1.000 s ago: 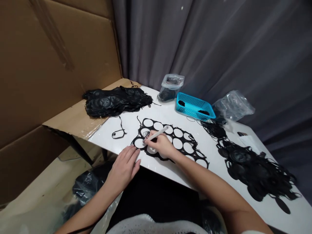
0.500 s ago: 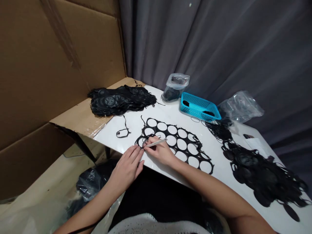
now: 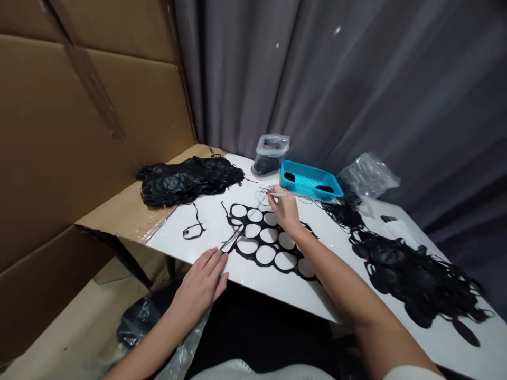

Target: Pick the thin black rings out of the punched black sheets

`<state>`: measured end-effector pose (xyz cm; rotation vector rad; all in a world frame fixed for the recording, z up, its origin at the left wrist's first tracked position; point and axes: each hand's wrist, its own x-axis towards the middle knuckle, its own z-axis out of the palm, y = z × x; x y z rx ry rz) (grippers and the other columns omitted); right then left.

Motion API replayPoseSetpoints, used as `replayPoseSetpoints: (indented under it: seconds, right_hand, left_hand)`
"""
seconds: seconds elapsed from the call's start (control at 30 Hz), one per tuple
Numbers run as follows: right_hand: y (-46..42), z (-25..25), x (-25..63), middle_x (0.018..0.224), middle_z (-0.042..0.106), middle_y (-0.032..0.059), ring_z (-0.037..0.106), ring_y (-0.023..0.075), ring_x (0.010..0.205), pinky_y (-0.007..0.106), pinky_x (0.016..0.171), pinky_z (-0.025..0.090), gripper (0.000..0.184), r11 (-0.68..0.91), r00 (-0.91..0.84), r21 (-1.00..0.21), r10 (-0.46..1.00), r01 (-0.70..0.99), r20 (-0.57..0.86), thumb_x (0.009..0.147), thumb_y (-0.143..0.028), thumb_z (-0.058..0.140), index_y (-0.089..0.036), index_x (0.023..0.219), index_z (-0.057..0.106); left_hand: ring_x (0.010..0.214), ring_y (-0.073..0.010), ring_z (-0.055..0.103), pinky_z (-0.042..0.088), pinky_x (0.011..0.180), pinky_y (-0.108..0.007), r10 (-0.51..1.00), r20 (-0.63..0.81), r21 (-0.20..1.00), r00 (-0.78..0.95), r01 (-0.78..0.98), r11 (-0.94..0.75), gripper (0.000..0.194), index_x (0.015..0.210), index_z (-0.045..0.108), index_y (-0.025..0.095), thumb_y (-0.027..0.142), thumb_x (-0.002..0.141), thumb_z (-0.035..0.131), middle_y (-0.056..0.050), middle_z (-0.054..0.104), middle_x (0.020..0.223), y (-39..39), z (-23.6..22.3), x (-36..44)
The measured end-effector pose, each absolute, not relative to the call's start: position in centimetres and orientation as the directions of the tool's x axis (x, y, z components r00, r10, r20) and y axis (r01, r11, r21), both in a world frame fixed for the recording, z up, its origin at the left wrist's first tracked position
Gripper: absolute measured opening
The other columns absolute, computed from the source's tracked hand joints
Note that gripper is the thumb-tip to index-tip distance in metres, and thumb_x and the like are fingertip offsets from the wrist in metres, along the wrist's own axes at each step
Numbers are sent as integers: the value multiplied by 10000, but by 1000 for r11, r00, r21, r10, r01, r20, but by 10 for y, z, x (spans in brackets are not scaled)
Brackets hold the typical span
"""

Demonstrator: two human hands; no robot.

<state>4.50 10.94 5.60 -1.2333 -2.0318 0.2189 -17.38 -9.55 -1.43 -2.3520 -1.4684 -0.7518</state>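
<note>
My left hand (image 3: 204,279) lies flat at the table's near edge, its fingertips on the left corner of a black sheet (image 3: 256,249) full of round holes. My right hand (image 3: 285,212) is closed around a slim white pen-like tool (image 3: 280,195), above the far side of the sheet. Thin black rings hang by the tool's tip, slightly blurred. A dark strand (image 3: 232,239) runs taut from the sheet's left corner up toward my right hand. Left of the sheet lies a small black loop (image 3: 193,231) with a tail.
A stack of black sheets (image 3: 190,180) lies at the back left. At the back stand a clear bag (image 3: 271,155) with black contents and a blue basket (image 3: 311,182). Thin black rings (image 3: 344,214) and a pile of black scraps (image 3: 415,277) lie on the right.
My right hand has lifted from the sheet's left corner and moved away toward the basket, drawing thin rings and a strand along. My left hand has stayed at the corner.
</note>
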Motion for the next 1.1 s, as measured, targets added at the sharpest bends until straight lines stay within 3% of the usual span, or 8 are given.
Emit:
replayPoseSetpoints:
  seconds: [0.13, 0.23, 0.3, 0.4, 0.5, 0.7, 0.83, 1.1]
  right_hand:
    - [106, 80, 80, 772, 643, 33, 569, 185, 689, 285, 633, 404, 159, 456, -194, -668, 881, 588, 431, 857, -301, 543, -220, 734, 482]
    - [79, 99, 93, 712, 650, 17, 533, 144, 580, 237, 474, 363, 277, 243, -302, -872, 946, 424, 117, 750, -353, 669, -223, 671, 437]
    - [59, 118, 97, 732, 685, 30, 558, 136, 586, 199, 399, 325, 321, 82, -443, -941, 893, 330, -78, 692, -331, 722, -220, 670, 422]
    - [33, 155, 101, 748, 713, 40, 593, 131, 614, 163, 360, 333, 278, 23, -608, -948, 772, 319, -186, 667, -253, 731, -207, 688, 457]
    - [12, 193, 105, 711, 688, 11, 599, 125, 604, 161, 363, 388, 162, 121, -720, -909, 655, 399, -228, 665, -180, 699, -188, 698, 540]
    - [-11, 242, 113, 687, 680, 15, 628, 166, 613, 218, 404, 463, 153, 222, -742, -790, 551, 572, -383, 613, -114, 723, -162, 753, 686]
    - [-18, 269, 124, 743, 705, 38, 630, 173, 648, 239, 436, 475, 122, 266, -742, -788, 588, 555, -323, 619, -138, 752, -162, 726, 699]
    - [-41, 277, 166, 711, 613, -19, 589, 124, 697, 222, 580, 484, 265, 380, -663, -870, 744, 316, 84, 749, -273, 774, -197, 699, 525]
  left_hand:
    - [1060, -275, 625, 505, 949, -441, 784, 495, 103, 375, 871, -481, 228, 1120, 652, 170, 265, 993, 489, -100, 687, 1083, -86, 4, -183]
    - [940, -246, 629, 532, 853, -410, 835, 444, 282, 325, 834, -474, 180, 972, 661, 211, 313, 985, 514, -61, 653, 963, -69, 32, -177]
    - [1041, -245, 616, 536, 902, -403, 845, 469, 451, 255, 754, -478, 219, 1129, 624, 214, 344, 961, 568, -75, 619, 1103, -55, 54, -163]
    - [1325, -275, 487, 478, 1065, -440, 811, 472, 628, 346, 513, -585, 638, 1464, 382, 265, 351, 901, 671, -112, 464, 1430, -39, 87, -131]
    - [1458, -321, 345, 417, 1129, -488, 722, 485, 695, 493, 284, -661, 886, 1575, 157, 302, 313, 872, 697, -141, 282, 1595, -30, 110, -100]
    - [1316, -285, 529, 457, 1077, -445, 622, 451, 826, 639, -35, -563, 1021, 1600, -10, 290, 267, 862, 696, -146, 503, 1427, -30, 134, -60]
    - [1158, -233, 616, 515, 966, -375, 608, 549, 816, 573, -211, -538, 956, 1580, 104, 330, 273, 851, 721, -113, 556, 1345, -28, 146, -45]
    - [848, -121, 622, 471, 793, -247, 744, 587, 801, 318, -357, -480, 698, 1444, 417, 216, 211, 830, 749, 20, 622, 879, -21, 177, -47]
